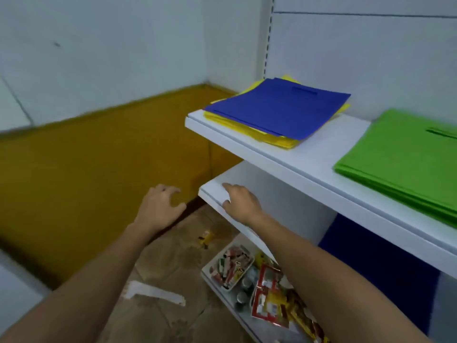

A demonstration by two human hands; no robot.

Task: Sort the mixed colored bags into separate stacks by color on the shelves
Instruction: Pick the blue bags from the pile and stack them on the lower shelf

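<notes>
On the upper white shelf [314, 154] lies a mixed stack: blue bags [279, 107] on top of yellow bags [269, 138]. A stack of green bags [405, 159] lies further right on the same shelf. More blue bags [385, 263] show on the middle shelf [217, 191], under the upper one. My right hand [241, 203] rests on the middle shelf's left corner, fingers relaxed, holding nothing. My left hand [159, 206] hovers in the air left of that corner, fingers loosely spread, holding nothing.
The bottom shelf holds a white tray [231, 266] of small packets and red and yellow snack packs [269, 295]. A white bracket [153, 293] and a small yellow wrapper [206, 237] lie on the tiled floor. A mustard-yellow wall base [99, 154] runs behind.
</notes>
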